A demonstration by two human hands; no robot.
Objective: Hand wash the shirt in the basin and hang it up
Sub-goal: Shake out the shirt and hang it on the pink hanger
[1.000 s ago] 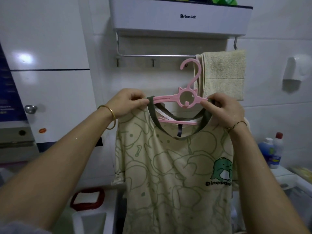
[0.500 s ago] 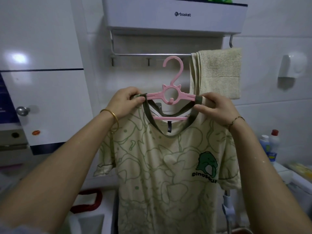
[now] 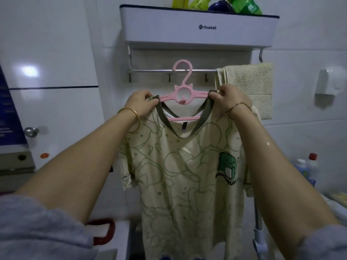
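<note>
**Hanging the shirt (image 3: 184, 175) on the rail (image 3: 150, 70)**

The last step of the task is judged to be in hand. The shirt is already carried on a pink hanger (image 3: 183, 94), whose hook is seen looped across the rail under the shelf (image 3: 199, 27), just left of a towel (image 3: 251, 87). Whether the weight is borne by the rail cannot be told.

The hanger's left end is gripped by the left hand (image 3: 142, 102), fingers curled round collar and fabric. The right end is pinched in the same way by the right hand (image 3: 228, 100).

For the next move, the hook is to be felt seated on the rail. Both grips can then be eased off together, so that the shoulders are not dragged off the hanger.

The shirt is cream, printed with pale green outlines and banded at the neck in olive. A green dinosaur is set on the chest above dark lettering. It is held flat before the tiled wall, sleeves drooping, with the hem lost below the view. It is judged to be damp and heavy.
</note>
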